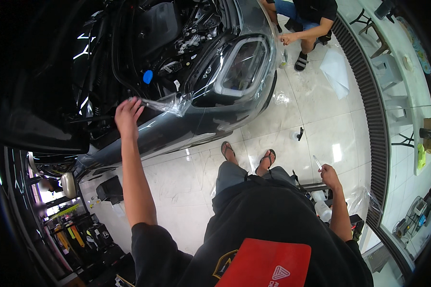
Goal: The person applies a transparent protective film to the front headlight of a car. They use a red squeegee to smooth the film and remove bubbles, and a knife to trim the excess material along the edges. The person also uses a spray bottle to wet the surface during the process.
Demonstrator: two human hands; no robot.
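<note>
My left hand (128, 115) is at the top edge of the dark grey car fender (215, 117), beside the open engine bay. Its fingertips are closed on the end of a loose strip of clear plastic film (170, 105). Bunched and wrinkled, that film runs right toward the corner below the headlight (244, 67). Away from the car, off to my right, my right hand (329, 176) grips a slim, pale, pen-like tool (317, 163) with its tip pointing up and away. Whether the tool carries a blade is too small to tell.
A co-worker (313, 19) crouches by the front bumper. On the tiled floor lie a white sheet (335, 74) and a small black-topped spray bottle (298, 134). A cart with bottles (322, 210) stands close to my right side. A red flat pouch (268, 263) hangs at my chest.
</note>
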